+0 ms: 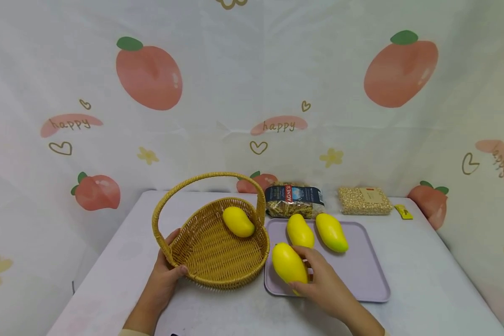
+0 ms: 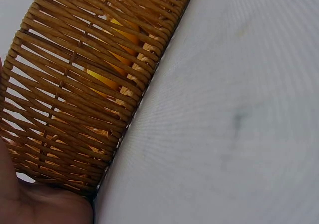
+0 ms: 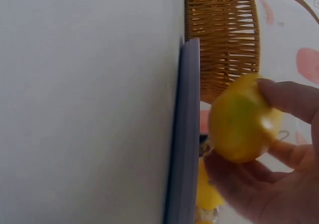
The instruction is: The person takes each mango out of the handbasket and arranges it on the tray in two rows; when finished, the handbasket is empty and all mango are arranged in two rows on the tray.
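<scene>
A woven wicker basket (image 1: 218, 261) with a tall arched handle stands on the left part of the table. One yellow mango (image 1: 238, 222) lies inside it against the back right wall. My left hand (image 1: 164, 273) grips the basket's left side, thumb over the rim; its other fingers are mostly hidden. Over the near left part of a lilac tray (image 1: 353, 284), my right hand (image 1: 323, 282) holds a mango (image 1: 289, 263) between thumb and fingers. The right wrist view shows this mango (image 3: 244, 122) raised above the tray's edge. Two more mangoes, one left (image 1: 300, 231) and one right (image 1: 332, 232), lie on the tray.
Behind the tray lies a bag of pasta (image 1: 294, 200). To its right are a clear pack of pale grains (image 1: 363, 200) and a small yellow packet (image 1: 403, 212). A printed cloth (image 1: 218, 93) hangs behind the white table (image 1: 428, 275).
</scene>
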